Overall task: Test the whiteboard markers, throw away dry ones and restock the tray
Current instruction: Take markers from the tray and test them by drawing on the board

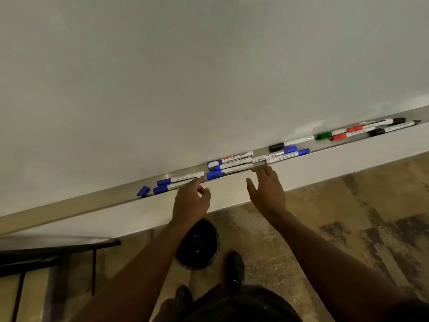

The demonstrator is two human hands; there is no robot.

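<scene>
A white board [185,66] fills the upper view, with a metal tray [92,201] along its lower edge. A black bin [197,245] stands on the floor below. Blue markers [228,161] lie in the tray's middle, black, green and red ones [348,131] further right, and a loose blue cap [143,191] at the left. The right hand [267,189] is released, fingers straight, touching the tray edge. The left hand [191,201] curls its fingers at a blue marker [176,186]; I cannot tell whether it holds it.

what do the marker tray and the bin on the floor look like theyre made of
The marker tray looks like brushed metal, probably aluminium: silvery, with dull reflections of the markers. The bin looks like black plastic with a slight sheen, though it is dark and partly hidden, so that is less certain.
</scene>
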